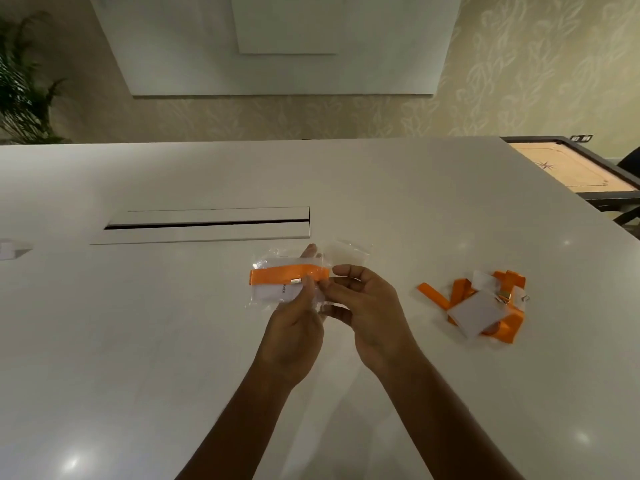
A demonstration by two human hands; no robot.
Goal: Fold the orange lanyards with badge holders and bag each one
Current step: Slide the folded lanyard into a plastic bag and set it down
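A folded orange lanyard (287, 274) with its white badge holder (273, 293) lies inside a clear plastic bag (349, 256), held just above the white table (138, 323). My left hand (294, 334) grips the bag and lanyard from below, fingers curled behind them. At the bag's right open end, my right hand (367, 317) pinches the plastic. To the right on the table lies a loose heap of orange lanyards (485, 306) with white badge holders.
A long cable hatch (207, 225) is set into the table beyond my hands. A small white object (10, 251) sits at the far left edge. A carrom board (571, 171) stands past the table's right corner. A plant (24, 91) is at the back left.
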